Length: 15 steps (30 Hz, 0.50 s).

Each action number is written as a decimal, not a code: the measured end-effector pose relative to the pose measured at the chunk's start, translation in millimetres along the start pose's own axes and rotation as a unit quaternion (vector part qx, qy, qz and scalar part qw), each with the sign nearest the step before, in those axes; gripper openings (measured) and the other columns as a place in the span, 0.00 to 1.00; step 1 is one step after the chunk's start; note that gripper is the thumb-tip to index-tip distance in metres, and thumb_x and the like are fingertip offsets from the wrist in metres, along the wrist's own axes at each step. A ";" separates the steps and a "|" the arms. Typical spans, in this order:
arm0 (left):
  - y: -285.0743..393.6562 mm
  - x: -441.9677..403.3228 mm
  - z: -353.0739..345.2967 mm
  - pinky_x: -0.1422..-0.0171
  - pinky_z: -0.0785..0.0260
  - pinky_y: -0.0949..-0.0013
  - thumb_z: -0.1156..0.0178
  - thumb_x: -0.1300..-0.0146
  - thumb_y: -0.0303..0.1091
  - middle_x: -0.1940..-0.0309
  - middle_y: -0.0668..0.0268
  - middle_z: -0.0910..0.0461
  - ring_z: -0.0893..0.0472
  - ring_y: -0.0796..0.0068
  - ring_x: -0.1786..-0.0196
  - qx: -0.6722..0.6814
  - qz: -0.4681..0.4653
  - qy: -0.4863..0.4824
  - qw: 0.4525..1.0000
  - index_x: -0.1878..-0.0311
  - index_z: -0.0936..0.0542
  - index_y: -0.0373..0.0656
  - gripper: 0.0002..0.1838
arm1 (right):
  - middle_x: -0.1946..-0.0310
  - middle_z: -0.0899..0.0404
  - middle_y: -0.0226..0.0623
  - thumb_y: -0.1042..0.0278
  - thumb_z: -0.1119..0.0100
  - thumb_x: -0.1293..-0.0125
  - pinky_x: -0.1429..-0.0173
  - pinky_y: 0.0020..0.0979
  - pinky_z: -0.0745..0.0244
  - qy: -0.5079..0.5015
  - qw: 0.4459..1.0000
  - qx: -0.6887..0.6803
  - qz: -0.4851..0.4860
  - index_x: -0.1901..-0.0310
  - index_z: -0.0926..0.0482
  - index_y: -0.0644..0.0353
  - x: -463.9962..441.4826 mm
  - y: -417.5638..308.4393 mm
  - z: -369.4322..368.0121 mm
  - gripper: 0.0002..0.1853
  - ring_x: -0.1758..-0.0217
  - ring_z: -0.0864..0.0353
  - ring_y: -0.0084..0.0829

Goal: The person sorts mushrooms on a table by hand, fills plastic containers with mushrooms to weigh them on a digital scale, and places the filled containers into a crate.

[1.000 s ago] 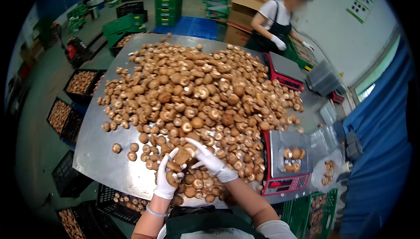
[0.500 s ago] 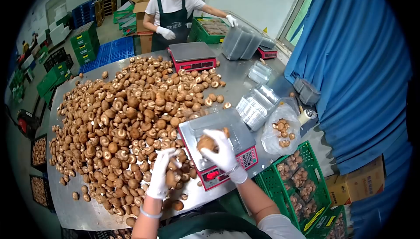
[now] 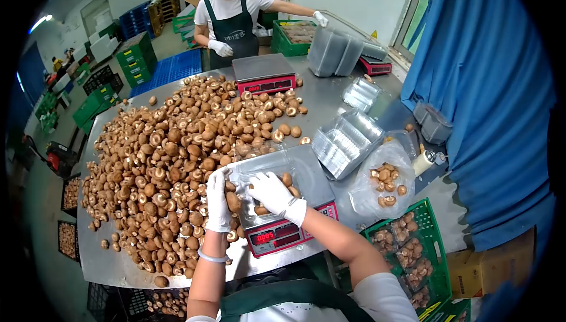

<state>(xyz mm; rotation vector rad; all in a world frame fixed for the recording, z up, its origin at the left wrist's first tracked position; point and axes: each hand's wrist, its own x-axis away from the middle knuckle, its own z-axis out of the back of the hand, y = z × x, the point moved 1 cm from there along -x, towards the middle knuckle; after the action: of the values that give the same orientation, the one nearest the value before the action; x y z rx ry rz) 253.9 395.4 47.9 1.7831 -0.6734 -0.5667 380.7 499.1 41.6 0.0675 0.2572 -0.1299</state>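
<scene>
My left hand (image 3: 219, 200), in a white glove, closes on brown mushrooms (image 3: 233, 202) at the left edge of a clear plastic tray (image 3: 277, 161). The tray sits on a red digital scale (image 3: 293, 233) with a grey top and lit red digits. Over the tray, my right hand (image 3: 273, 195), also gloved, has its fingers bent down, with a bit of brown mushroom showing at the fingertips. A few mushrooms (image 3: 293, 192) lie in the tray beside it. A large mushroom pile (image 3: 171, 163) spreads across the metal table (image 3: 106, 266) to the left.
Stacked clear trays (image 3: 345, 143) and a plastic bag with mushrooms (image 3: 383, 183) lie right of the scale. A green crate (image 3: 439, 251) of packed mushrooms stands lower right. Across the table, a co-worker (image 3: 233, 21) touches upright stacked trays (image 3: 335, 51) near another scale (image 3: 265, 74).
My right hand has lowered a mushroom from above the scale into the tray. My left hand has moved up from the pile to the tray's edge with mushrooms. The view has shifted.
</scene>
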 end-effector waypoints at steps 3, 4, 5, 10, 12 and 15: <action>11.2 7.1 3.0 0.43 0.34 0.72 0.50 0.28 0.43 0.51 0.64 0.23 0.25 0.77 0.51 0.001 -0.004 0.004 1.000 0.47 0.25 0.38 0.18 | 0.65 0.27 0.31 0.65 0.47 0.43 0.57 0.37 0.32 0.064 0.998 0.007 0.026 0.63 0.24 0.49 -3.1 3.2 -10.5 0.07 0.57 0.26 0.33; 8.0 5.2 4.7 0.46 0.33 0.73 0.49 0.28 0.43 0.52 0.64 0.23 0.25 0.78 0.56 -0.003 -0.020 0.013 1.000 0.47 0.25 0.39 0.18 | 0.68 0.26 0.30 0.64 0.45 0.44 0.60 0.37 0.31 0.068 0.998 -0.015 0.010 0.66 0.23 0.49 -2.5 5.9 -14.4 0.05 0.60 0.24 0.33; 7.4 5.3 4.7 0.46 0.33 0.73 0.49 0.28 0.43 0.52 0.64 0.23 0.25 0.78 0.56 -0.004 -0.021 0.015 1.000 0.47 0.25 0.39 0.18 | 0.68 0.26 0.30 0.64 0.45 0.44 0.60 0.37 0.31 0.069 0.997 -0.016 0.013 0.66 0.23 0.49 -1.8 8.1 -19.1 0.05 0.60 0.24 0.33; 4.0 5.1 -15.3 0.45 0.35 0.72 0.50 0.28 0.42 0.52 0.65 0.24 0.26 0.77 0.53 -0.046 0.006 -0.013 0.999 0.46 0.25 0.40 0.17 | 0.75 0.21 0.32 0.63 0.41 0.46 0.63 0.41 0.31 0.094 0.985 -0.120 -0.084 0.68 0.19 0.50 5.0 12.0 -9.2 0.05 0.68 0.19 0.36; -15.4 -4.9 -17.6 0.38 0.37 0.69 0.50 0.28 0.41 0.50 0.64 0.23 0.26 0.74 0.46 -0.036 0.009 -0.021 0.999 0.46 0.25 0.40 0.16 | 0.73 0.19 0.29 0.65 0.42 0.47 0.61 0.41 0.30 0.050 0.985 -0.110 -0.119 0.65 0.18 0.49 3.2 8.7 0.3 0.08 0.66 0.19 0.35; -30.3 -10.3 -21.2 0.38 0.37 0.69 0.49 0.28 0.39 0.51 0.64 0.23 0.26 0.74 0.47 -0.030 0.007 -0.026 0.999 0.47 0.25 0.39 0.15 | 0.71 0.20 0.33 0.66 0.42 0.47 0.60 0.40 0.30 0.138 0.975 -0.146 -0.094 0.69 0.20 0.52 4.3 6.0 -3.1 0.04 0.67 0.19 0.36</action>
<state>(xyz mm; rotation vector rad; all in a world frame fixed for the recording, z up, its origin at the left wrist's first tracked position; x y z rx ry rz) 265.6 424.4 25.6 1.7119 -0.6984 -0.6193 384.9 504.7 37.8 -0.2339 0.5588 -0.2695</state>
